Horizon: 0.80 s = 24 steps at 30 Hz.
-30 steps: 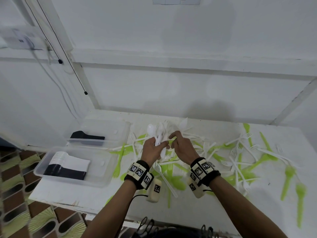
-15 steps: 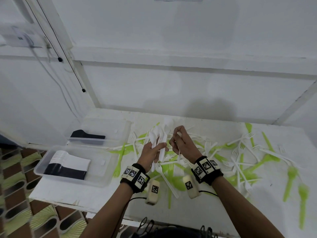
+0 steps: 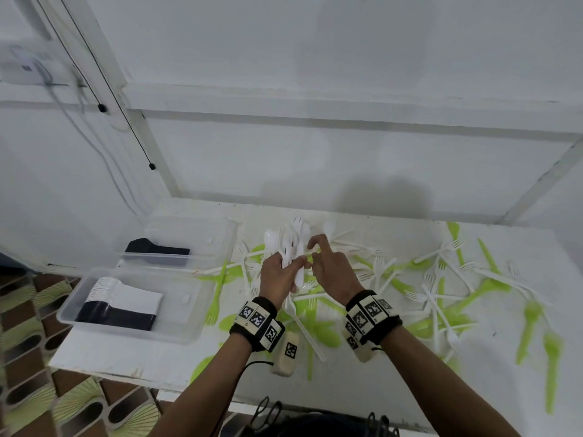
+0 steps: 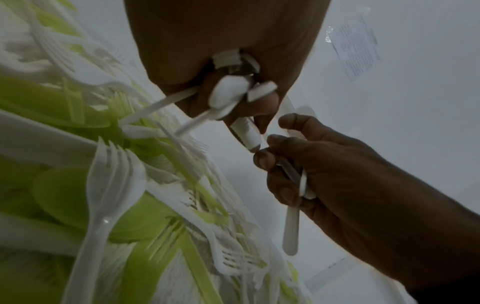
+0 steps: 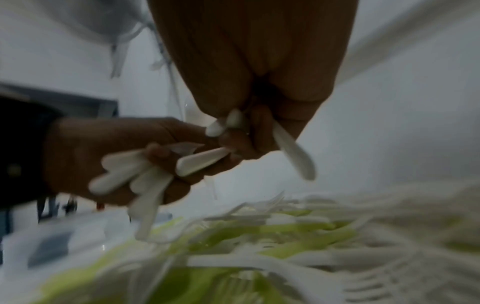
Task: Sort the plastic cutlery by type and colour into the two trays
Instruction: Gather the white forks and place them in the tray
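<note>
The left hand (image 3: 281, 276) has its fingers (image 4: 255, 115) wrapped round a bundle of white spoons (image 3: 289, 244), bowls fanned upward at twelve o'clock, handles splaying out below the palm. Just beside it, at three o'clock, the right hand (image 3: 334, 274) pinches another white utensil (image 4: 292, 224) between thumb and curled fingers; its handle hangs down from the fist. The two hands meet above the pile, knuckles nearly touching.

The step in hand looks like gathering white spoons into one stack, the right hand feeding its piece into the left's bundle. The next move probably calls for aligning that piece with the rest so the bowls nest, then carrying the bundle to a tray.

Both trays (image 3: 132, 323) sit at nine o'clock on the table (image 3: 394, 373), the nearer one holding a white and a dark stack, the farther tray (image 3: 189, 234) something dark. Loose green and white cutlery (image 3: 441, 288) sprawls from under the hands to three o'clock.

How many pieces the right hand holds is unclear; the right wrist view is blurred. Whether the trays' stacks are spoons, forks or knives cannot be told.
</note>
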Each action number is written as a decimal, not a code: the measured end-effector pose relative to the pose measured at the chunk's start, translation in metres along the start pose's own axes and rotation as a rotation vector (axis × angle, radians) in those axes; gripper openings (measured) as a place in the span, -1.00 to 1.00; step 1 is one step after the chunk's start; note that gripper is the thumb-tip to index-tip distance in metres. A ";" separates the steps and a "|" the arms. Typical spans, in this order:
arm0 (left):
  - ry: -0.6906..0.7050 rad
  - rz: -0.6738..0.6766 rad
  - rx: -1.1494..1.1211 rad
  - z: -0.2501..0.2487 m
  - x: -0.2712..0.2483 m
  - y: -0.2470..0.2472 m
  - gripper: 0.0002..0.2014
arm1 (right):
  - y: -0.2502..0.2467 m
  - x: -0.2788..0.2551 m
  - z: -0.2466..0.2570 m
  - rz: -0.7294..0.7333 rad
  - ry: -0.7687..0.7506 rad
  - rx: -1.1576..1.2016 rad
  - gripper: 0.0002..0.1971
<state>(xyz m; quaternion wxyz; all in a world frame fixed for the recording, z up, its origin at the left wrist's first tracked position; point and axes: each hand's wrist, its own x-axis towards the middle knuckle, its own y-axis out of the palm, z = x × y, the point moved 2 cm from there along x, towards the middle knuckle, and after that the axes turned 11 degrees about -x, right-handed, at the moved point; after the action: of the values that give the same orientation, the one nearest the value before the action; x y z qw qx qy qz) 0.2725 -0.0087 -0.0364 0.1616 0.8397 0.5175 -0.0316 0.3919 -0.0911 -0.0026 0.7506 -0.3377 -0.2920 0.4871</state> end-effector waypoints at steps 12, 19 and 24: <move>-0.036 0.085 0.060 0.001 -0.008 0.003 -0.72 | -0.007 -0.001 -0.001 0.133 -0.195 -0.369 -0.88; -0.095 0.238 0.133 -0.008 -0.015 -0.004 -0.85 | -0.014 -0.004 -0.003 0.267 -0.224 -0.285 -0.89; -0.074 0.154 0.042 -0.015 -0.011 -0.006 -0.58 | -0.018 0.003 -0.004 0.271 -0.031 0.147 -0.91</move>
<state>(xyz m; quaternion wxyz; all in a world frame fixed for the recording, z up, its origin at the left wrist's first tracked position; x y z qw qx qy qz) 0.2600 -0.0109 -0.0209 0.1650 0.8785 0.4442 -0.0611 0.4059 -0.0944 0.0093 0.6963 -0.3104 -0.2187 0.6091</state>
